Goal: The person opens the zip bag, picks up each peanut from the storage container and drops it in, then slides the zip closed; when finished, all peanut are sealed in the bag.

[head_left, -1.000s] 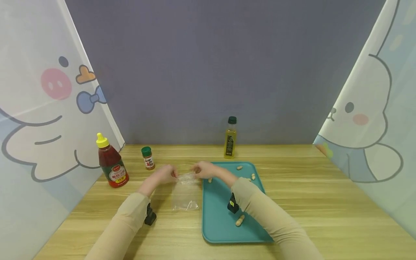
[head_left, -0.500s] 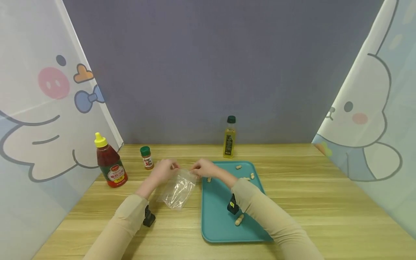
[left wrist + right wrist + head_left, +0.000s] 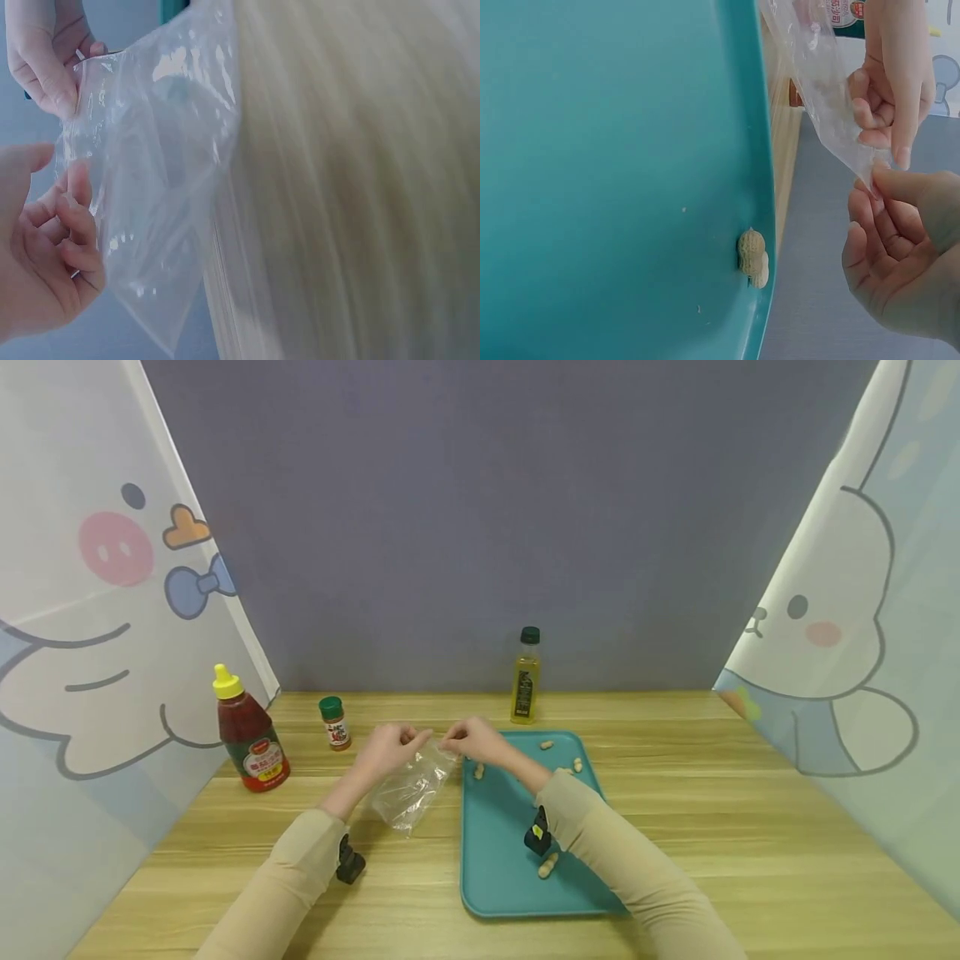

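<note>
A clear plastic bag [image 3: 412, 789] hangs slanted between my hands, left of the teal tray [image 3: 506, 852]. My right hand [image 3: 480, 743] pinches its upper corner between thumb and fingers, plainly seen in the right wrist view. My left hand [image 3: 384, 750] is at the bag's upper edge. In the left wrist view its thumb [image 3: 37, 155] stands apart from the loosely bent fingers, which touch or nearly touch the film. Several peanuts in shells lie on the tray, one pod [image 3: 548, 866] near its front and another [image 3: 751, 255] by its rim.
A red sauce bottle [image 3: 255, 739] with a yellow cap and a green-capped spice jar [image 3: 335, 724] stand at the left. Behind the tray stands an oil bottle [image 3: 526, 681]. A grey panel [image 3: 480, 527] closes the wooden table's back, with printed sheets at both sides.
The bag has swung from hanging straight to slanting down-left. My left hand's thumb and fingers have shifted right along its edge toward the right hand, which keeps its pinch.
</note>
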The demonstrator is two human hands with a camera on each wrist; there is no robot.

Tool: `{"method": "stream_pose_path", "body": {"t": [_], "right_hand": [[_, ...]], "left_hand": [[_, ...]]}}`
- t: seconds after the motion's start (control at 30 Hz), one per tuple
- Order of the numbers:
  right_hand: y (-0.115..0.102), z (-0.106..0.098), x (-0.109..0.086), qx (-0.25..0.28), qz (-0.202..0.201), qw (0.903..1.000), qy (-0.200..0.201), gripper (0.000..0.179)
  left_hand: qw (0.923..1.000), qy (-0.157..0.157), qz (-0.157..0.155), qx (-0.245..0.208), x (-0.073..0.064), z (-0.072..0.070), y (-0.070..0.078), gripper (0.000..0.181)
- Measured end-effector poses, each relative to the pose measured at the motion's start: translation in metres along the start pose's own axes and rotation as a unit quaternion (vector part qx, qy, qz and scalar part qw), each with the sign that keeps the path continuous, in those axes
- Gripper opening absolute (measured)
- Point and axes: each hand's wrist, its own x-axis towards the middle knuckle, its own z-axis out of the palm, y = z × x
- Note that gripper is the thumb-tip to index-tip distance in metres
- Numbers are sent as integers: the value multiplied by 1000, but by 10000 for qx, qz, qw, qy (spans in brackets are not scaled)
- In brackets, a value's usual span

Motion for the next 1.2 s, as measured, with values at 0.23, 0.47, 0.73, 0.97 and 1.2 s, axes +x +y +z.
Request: {"method": "stream_pose_path", "body": {"t": [0.23,0.47,0.73,0.97,1.2], "right_hand": [[-2,-2,-3,109,-68,9999,74,17],[-4,-1,-5,119,-218,9995,196,13],[-5,2,-5,-77,-275,9991,303,12],[-4,2,-4,143,-302,9990,291,22],[-6,3,-4,539,-415,9974,217,24]], "left_hand": [[9976,-248,-119,-631,3,2,1,37],[9962,-285,-37,-819,4,3,1,24],[9950,-180,-293,-938,5,3,-1,28],[9902,-185,-65,-1385,3,-1,-3,22],[9886,-329,452,-1396,0,-2,0,20]]}}
